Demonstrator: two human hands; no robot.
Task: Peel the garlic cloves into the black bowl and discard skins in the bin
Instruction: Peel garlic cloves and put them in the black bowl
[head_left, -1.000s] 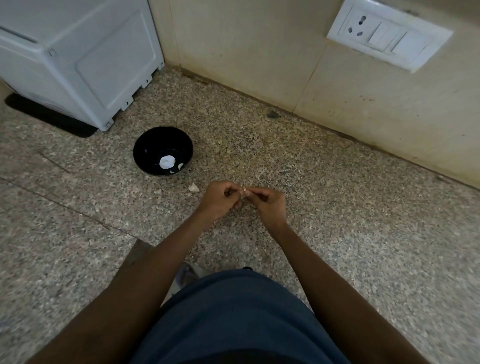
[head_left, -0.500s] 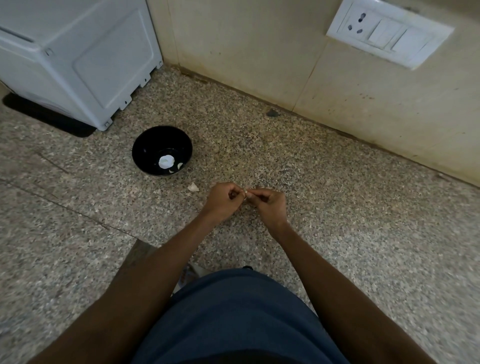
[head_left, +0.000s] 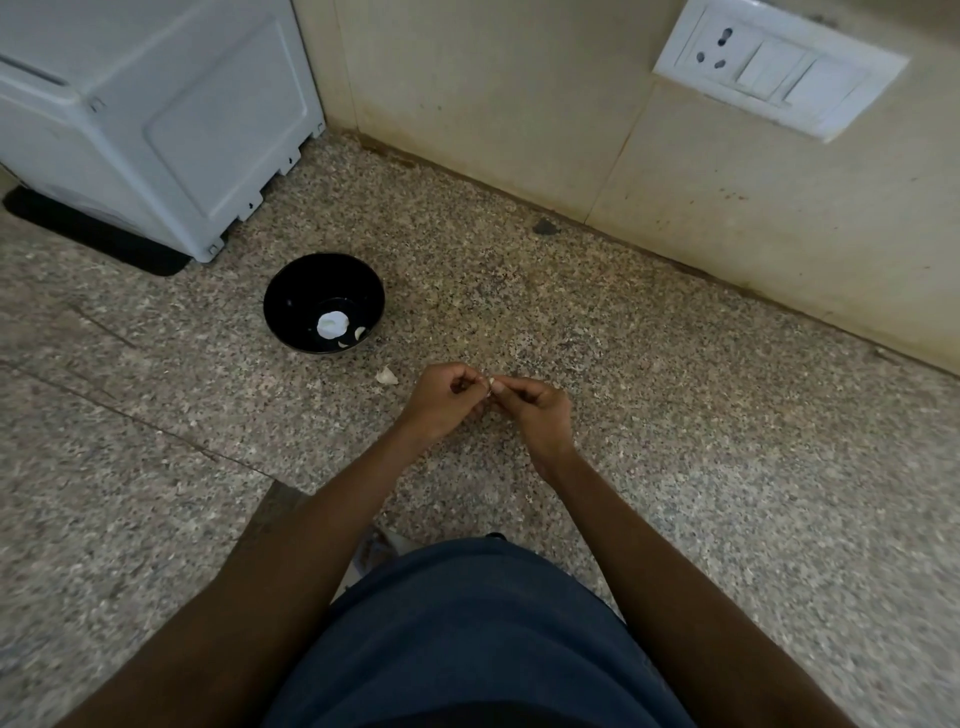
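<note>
Pale garlic clove (head_left: 490, 383) pinched between both hands (head_left: 491, 402).

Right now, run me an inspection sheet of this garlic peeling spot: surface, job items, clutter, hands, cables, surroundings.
Surface: speckled granite counter, with a seam line at left.
Job's things: black bowl upright, holding a few pale garlic pieces; a small clove pinched between both hands; no bin in view.
Clutter: one pale scrap on the counter, apart from the bowl.
Hands: left hand and right hand meet fingertip to fingertip on the clove.
Cables: nothing seen.
Surroundings: white appliance at back left, wall socket plate, beige tiled wall.
</note>
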